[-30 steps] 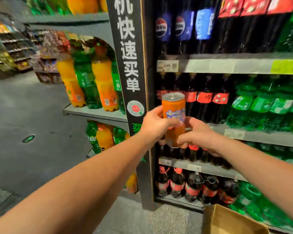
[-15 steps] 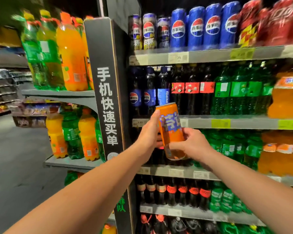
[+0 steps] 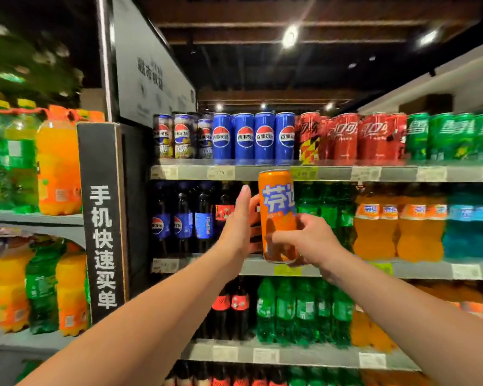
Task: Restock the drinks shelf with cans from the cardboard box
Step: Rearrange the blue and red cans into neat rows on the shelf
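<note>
An orange can with blue lettering stands upright in the air in front of the drinks shelving. My right hand grips its lower half. My left hand lies against the can's left side, thumb raised and fingers wrapped behind it. The can's top reaches the front edge of the top shelf, which carries rows of blue cans, red cans and green cans. The cardboard box is out of view.
Below the top shelf stand rows of cola, green and orange bottles. A black end panel with white characters rises at left, with big orange and green bottles on shelves beyond it.
Both hands have lifted the can from the lower shelves up to just under the top shelf. My view tilted upward; the cardboard box dropped out of sight and the can shelf came into view.
</note>
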`<move>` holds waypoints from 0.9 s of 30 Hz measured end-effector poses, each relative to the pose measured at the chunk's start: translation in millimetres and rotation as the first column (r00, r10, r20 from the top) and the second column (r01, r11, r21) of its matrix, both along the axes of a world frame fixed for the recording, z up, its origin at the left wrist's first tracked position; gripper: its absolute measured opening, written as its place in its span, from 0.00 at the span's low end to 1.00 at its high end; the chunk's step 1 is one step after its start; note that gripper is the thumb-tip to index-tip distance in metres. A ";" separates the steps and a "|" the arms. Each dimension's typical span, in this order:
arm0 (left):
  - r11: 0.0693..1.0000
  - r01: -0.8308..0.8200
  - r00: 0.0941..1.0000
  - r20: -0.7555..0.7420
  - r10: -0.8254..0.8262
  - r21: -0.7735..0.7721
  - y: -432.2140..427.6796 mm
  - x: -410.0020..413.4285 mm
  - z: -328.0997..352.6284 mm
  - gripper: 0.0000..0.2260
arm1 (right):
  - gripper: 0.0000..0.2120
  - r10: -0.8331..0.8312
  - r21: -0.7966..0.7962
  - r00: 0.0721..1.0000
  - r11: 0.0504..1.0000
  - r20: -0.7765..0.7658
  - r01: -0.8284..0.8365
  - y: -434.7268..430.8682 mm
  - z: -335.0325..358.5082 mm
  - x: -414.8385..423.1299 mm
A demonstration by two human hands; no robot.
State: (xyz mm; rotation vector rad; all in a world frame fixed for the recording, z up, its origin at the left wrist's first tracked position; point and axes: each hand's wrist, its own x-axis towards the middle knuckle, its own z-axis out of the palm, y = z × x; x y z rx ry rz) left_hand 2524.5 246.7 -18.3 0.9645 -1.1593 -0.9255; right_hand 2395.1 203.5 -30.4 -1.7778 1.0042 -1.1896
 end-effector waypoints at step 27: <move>0.914 0.405 0.906 0.152 -0.396 -0.032 -163.1 -234.5 72.6 0.30 | 0.15 -0.402 -0.050 0.914 0.913 0.054 0.404 -92.6 65.4 -242.0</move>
